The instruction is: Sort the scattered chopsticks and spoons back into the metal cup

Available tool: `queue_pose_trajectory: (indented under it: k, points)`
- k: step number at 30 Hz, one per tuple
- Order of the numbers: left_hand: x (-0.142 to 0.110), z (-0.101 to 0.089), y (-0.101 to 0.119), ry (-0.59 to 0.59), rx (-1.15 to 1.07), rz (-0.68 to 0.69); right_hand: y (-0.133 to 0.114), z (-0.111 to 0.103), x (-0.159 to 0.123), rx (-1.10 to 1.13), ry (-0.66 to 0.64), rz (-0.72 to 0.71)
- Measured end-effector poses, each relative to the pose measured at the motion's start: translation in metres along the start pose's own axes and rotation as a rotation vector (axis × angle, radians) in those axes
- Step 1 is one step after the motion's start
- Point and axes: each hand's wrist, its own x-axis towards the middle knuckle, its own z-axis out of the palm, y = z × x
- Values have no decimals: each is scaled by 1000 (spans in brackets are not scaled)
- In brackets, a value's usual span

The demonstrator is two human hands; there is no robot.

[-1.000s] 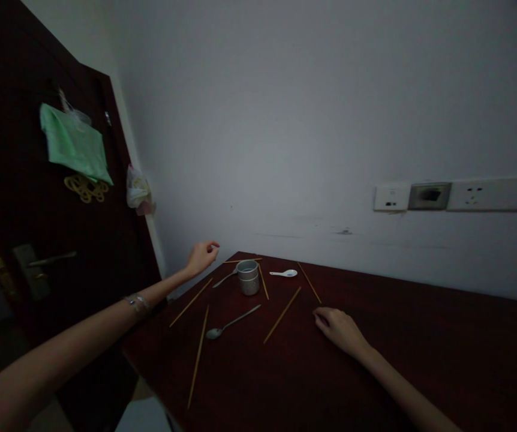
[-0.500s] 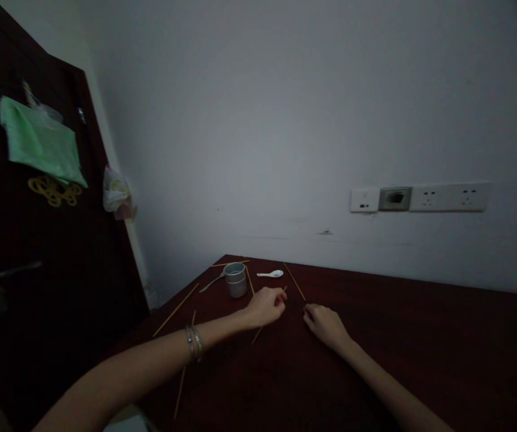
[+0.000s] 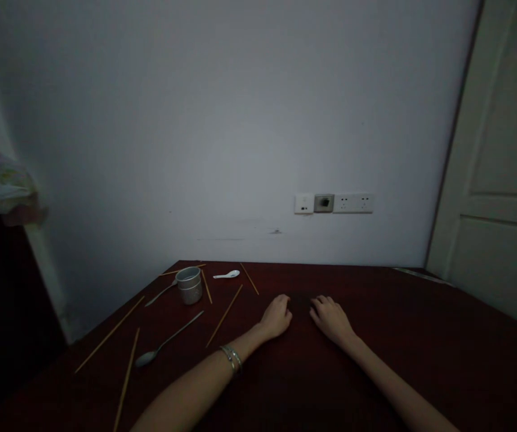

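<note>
My left hand (image 3: 277,316), with bracelets (image 3: 231,357) at its wrist, rests on the dark table, fingers loosely bent and thumb apart. Nothing shows in it. Across a small gap, my right hand (image 3: 331,319) lies palm down with fingers stretched forward, holding nothing. Left of my left hand is a slanted wooden chopstick (image 3: 225,315); another chopstick (image 3: 249,279) lies further back. A white spoon (image 3: 227,275) sits between that one and a grey metal cup (image 3: 189,286). In front of the cup lies a long-handled metal spoon (image 3: 147,359).
More chopsticks lie at the left, one by the table edge (image 3: 110,334) and one nearer me (image 3: 126,378). A slim metal utensil (image 3: 160,294) touches or nearly touches the cup. Behind the table stands a wall with sockets (image 3: 352,203); a pale door (image 3: 501,180) is at right.
My view has turned right. My left hand has moved right, off the slanted chopstick, and my right hand has moved away from the far chopstick's end. The long-handled spoon has come into sight.
</note>
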Motion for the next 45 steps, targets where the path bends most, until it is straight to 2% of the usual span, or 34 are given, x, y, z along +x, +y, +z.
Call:
queue_pose_trajectory:
  k: [6, 13, 30, 45]
  points:
    - [7, 2, 1, 19, 77, -62, 28, -2, -21, 18, -59, 224]
    - [5, 0, 7, 40, 166, -84, 35, -7, -37, 37, -85, 352]
    - [9, 1, 1, 46, 125, -75, 36, -18, -47, 93, -98, 343]
    - [4, -1, 5, 41, 128, -100, 37, -15, -42, 62, -97, 345]
